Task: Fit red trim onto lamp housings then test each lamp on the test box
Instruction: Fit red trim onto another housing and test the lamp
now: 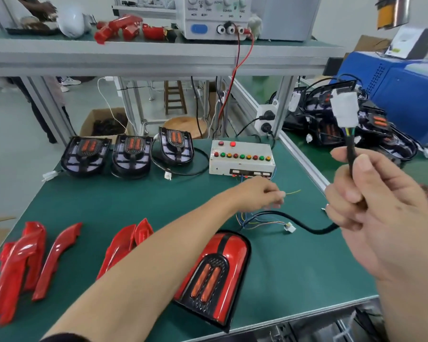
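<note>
The trimmed lamp (214, 275) lies at the bench's near edge. Its cable rises, connector (344, 108) upward, pinched in the right hand (371, 206). The test box (241, 157) lies far-left of it; the left hand (260, 196), nearer, pinches loose wires.

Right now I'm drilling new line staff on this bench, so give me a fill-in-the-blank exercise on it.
1. The right hand holds up a black cable ending in a ____ plastic connector.
2. ____ untrimmed black lamp housings stand left of the white test box.
3. The trimmed red lamp lies on the ____ bench mat.

Missing: white; three; green
</note>
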{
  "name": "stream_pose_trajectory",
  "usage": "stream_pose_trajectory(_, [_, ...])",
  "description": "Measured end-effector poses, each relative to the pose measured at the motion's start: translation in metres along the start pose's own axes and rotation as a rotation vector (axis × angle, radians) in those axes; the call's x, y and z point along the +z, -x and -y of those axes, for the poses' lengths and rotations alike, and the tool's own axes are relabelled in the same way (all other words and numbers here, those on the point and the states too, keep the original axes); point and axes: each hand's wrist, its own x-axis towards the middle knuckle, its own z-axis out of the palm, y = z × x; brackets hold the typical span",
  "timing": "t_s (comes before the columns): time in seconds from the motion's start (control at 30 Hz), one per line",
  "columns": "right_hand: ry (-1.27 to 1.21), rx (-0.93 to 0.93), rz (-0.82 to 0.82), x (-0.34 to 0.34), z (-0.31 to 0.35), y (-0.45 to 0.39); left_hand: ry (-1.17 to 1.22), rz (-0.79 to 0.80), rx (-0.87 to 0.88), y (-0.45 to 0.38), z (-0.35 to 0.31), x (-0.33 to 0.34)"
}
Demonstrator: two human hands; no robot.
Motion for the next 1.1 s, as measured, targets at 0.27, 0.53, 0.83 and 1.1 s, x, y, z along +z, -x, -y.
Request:
stream_pose_trajectory(0.27, [-0.061, 0.087, -0.020, -0.015, -0.009, 0.007, -0.337, 0.435, -0.142, -0.034, -0.007, 0.022])
stream_pose_trajectory(0.53, [0.578, 0.310, -0.303, -0.077, -0.070, -0.005, -0.086, 0.140, -0.061, -0.023, 0.009, 0.020])
stream_pose_trajectory(0.83, [1.461, 0.326, -0.033, -0.096, -0.120, -0.013, -0.012, 0.129, -0.022, -0.013, 0.026, 0.017])
stream_pose_trajectory(1.1, [1.597, 0.104, 0.049, -0.096, -0.129, -0.019, 0.041, -0.015, 0.042, -0.012, 0.032, 0.022])
